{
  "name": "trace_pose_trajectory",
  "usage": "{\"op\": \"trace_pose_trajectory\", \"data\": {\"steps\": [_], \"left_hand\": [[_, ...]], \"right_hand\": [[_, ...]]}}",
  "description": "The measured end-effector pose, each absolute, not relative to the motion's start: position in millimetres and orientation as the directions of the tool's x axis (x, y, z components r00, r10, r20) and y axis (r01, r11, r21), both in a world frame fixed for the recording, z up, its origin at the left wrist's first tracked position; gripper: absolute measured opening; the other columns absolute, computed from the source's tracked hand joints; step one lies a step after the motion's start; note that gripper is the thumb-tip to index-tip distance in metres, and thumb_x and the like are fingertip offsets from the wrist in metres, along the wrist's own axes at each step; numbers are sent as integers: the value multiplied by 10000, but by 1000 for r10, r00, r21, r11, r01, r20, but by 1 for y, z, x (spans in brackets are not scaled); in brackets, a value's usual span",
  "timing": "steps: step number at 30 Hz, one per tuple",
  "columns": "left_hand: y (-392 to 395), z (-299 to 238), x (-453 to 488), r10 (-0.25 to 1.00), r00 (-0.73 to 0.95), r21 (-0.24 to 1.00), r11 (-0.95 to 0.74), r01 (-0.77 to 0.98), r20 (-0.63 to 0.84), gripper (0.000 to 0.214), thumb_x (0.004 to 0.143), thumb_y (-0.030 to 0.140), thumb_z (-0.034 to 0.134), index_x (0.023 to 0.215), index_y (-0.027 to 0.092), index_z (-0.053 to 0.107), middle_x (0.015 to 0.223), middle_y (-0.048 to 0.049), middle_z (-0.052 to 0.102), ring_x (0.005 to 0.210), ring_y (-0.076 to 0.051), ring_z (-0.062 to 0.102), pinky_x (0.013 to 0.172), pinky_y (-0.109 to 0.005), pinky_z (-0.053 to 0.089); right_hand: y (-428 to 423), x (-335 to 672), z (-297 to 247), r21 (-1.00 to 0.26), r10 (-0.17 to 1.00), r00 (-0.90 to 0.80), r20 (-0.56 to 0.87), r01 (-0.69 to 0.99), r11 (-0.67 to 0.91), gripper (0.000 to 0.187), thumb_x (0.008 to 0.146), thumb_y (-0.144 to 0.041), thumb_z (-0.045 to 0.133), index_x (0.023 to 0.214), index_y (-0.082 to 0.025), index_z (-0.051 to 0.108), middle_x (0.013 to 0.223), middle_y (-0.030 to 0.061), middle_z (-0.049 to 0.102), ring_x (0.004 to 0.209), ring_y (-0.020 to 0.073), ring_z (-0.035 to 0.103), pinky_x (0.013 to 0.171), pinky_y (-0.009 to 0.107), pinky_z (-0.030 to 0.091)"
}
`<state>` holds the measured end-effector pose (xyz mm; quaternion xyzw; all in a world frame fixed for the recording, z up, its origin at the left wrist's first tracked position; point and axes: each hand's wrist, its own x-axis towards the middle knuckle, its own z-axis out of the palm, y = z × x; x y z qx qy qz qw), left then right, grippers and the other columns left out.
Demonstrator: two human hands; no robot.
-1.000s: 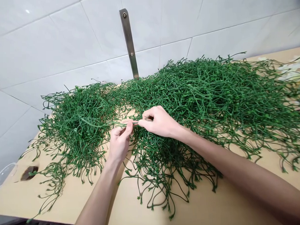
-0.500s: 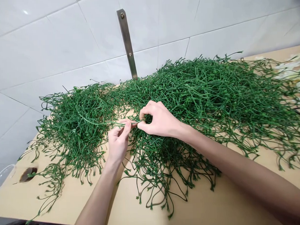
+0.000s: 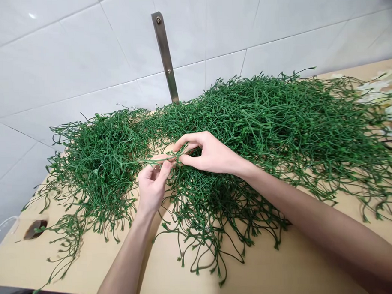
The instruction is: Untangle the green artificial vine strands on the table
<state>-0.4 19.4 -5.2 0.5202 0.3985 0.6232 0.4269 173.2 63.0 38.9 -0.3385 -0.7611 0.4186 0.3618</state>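
Observation:
A big tangle of green plastic stems (image 3: 266, 123) covers the back of a tan table (image 3: 284, 272). A smaller clump of the same stems (image 3: 100, 163) lies to the left. My left hand (image 3: 152, 187) pinches one thin green stem (image 3: 158, 159) that runs out of the left clump. My right hand (image 3: 209, 155) meets it from the right, thumb and fingers curled around the same stem where the two hands touch. Both hands hover just above the gap between the clumps.
A white tiled wall (image 3: 67, 61) stands behind the table, with a metal bracket (image 3: 165, 53) screwed to it. White flower pieces (image 3: 383, 97) lie at the far right. A dark hole (image 3: 33, 229) and a clear container rim (image 3: 1, 231) sit at the left edge.
My right hand's fingers have lifted and spread a little around the stem. My left hand has slid slightly down and left. The stem piles have stayed put.

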Motion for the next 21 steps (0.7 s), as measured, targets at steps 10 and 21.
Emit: {"op": "trace_pose_trajectory", "data": {"steps": [10, 21], "left_hand": [[16, -3, -1, 938, -167, 950, -285, 125, 303, 259, 820, 406, 666, 861, 172, 768, 873, -80, 735, 823, -190, 667, 795, -297, 522], [19, -15, 6, 961, -186, 978, -208, 5, 205, 325, 778, 472, 695, 712, 154, 696, 614, -12, 631, 569, -110, 548, 632, -245, 475]], "right_hand": [[61, 174, 37, -705, 726, -614, 310, 364, 608, 279, 797, -157, 566, 1069, -158, 628, 711, -14, 657, 633, 107, 557, 670, 256, 422], [51, 170, 37, 103, 474, -751, 460, 576, 811, 262, 822, 11, 462, 968, -128, 629, 1009, 95, 664, 1144, 301, 407, 963, 514, 251]]}}
